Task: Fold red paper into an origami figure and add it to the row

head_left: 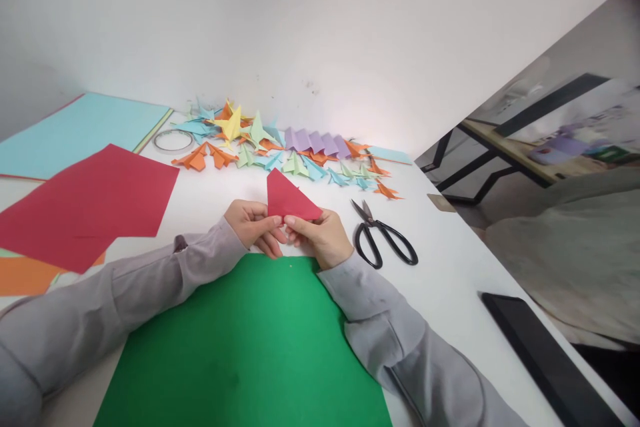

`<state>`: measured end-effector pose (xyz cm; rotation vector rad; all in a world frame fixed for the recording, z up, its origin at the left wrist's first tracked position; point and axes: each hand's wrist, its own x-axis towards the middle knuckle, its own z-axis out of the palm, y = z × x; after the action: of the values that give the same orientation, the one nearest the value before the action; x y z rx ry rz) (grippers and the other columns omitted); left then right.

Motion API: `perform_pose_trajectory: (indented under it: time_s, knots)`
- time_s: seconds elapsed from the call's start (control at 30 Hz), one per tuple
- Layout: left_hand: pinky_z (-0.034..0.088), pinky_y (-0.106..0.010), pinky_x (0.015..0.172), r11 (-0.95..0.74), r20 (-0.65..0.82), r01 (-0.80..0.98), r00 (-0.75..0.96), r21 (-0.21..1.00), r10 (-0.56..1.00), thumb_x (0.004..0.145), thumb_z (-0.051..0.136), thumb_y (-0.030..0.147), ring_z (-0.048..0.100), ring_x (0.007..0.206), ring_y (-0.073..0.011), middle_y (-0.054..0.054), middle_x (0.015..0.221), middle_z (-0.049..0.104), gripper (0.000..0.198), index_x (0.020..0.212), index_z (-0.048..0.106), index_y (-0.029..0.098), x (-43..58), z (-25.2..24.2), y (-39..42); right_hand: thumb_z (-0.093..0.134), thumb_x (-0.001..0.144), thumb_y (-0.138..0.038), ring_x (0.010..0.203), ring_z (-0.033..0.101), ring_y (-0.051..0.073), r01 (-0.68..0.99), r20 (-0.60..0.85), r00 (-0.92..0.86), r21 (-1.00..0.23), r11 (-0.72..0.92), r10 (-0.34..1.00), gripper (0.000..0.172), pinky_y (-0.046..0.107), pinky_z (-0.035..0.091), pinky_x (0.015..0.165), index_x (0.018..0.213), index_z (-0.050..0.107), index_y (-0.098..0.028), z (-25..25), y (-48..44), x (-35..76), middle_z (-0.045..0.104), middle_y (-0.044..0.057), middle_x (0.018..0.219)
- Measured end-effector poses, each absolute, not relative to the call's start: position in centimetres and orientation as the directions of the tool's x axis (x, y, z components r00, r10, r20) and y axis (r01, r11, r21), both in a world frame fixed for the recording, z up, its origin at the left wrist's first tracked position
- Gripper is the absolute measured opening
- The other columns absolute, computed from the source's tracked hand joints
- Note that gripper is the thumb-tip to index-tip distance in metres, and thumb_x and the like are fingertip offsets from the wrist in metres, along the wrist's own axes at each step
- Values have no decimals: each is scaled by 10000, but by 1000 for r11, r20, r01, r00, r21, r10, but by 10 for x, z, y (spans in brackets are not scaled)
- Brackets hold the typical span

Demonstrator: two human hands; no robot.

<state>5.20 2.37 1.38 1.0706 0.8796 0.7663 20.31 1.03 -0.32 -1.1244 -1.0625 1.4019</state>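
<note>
Green sheet [250, 347] lies under my wrists. Just beyond it my left hand [253, 225] and right hand [320, 238], touching, pinch the red triangle [286, 199] by its lower edge; its tip points up and away from my fingers.

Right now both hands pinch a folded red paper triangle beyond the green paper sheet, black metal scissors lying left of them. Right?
No. The head view shows the black metal scissors right of the hands, not left. The left hand and right hand do pinch the folded red paper triangle beyond the green paper sheet.
</note>
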Motion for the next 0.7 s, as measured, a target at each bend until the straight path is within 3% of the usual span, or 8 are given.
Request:
perform_pose_trajectory:
  time_s: [0.27, 0.5, 0.7]
  knots:
    - [506, -257, 349, 302, -222, -124, 435, 945, 873, 482, 766, 429, 598, 382, -175, -57, 513, 645, 414, 578, 550, 89, 53, 14, 20, 756, 564, -344, 423, 533, 83, -118, -67, -98, -990, -78, 993, 230, 197, 402, 417, 586, 673, -131, -2, 10, 204, 637, 21, 518]
    - [518, -233, 389, 236, -163, -150, 388, 960, 907, 618, 695, 376, 606, 407, -146, -36, 527, 645, 313, 582, 558, 97, 55, 14, 14, 767, 537, -334, 374, 483, 66, -185, -55, -26, -981, -59, 998, 222, 190, 314, 366, 540, 662, -138, 0, 9, 199, 619, 3, 475]
    - [519, -223, 402, 213, -147, -189, 310, 959, 939, 621, 694, 358, 606, 409, -138, -37, 553, 661, 284, 593, 585, 97, 58, 16, 10, 765, 545, -321, 379, 468, 60, -245, -23, 31, -969, -14, 999, 200, 198, 298, 381, 524, 663, -150, -3, 11, 195, 627, 0, 486]
